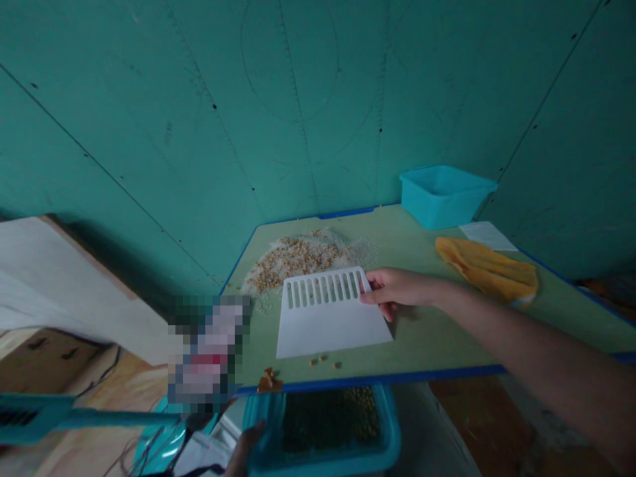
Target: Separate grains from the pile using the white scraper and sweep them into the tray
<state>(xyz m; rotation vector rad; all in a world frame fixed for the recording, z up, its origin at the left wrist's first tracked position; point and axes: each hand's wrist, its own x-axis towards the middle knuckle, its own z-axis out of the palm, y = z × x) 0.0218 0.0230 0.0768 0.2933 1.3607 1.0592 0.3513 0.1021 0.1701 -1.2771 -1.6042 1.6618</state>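
My right hand point(385, 291) grips the right end of a white flat plate with a row of slots point(332, 328), thumb on top. The plate lies low over the pale green table, its slotted edge beside a spread pile of yellow-brown beans and small white grains point(298, 258). Several loose beans point(322, 358) lie near the table's front edge. Below that edge is a teal tub point(390, 430) holding dark green and yellowish small pieces. My left hand point(243, 450) is at the tub's left rim with its thumb against it; the other fingers are hidden.
An orange cloth point(489, 265) and a white sheet point(489, 235) lie on the table's right side. Behind them stands a teal bin point(442, 199) near the green wall point(308, 99). A white board point(84, 285) leans at left. A teal bar point(99, 417) extends at lower left.
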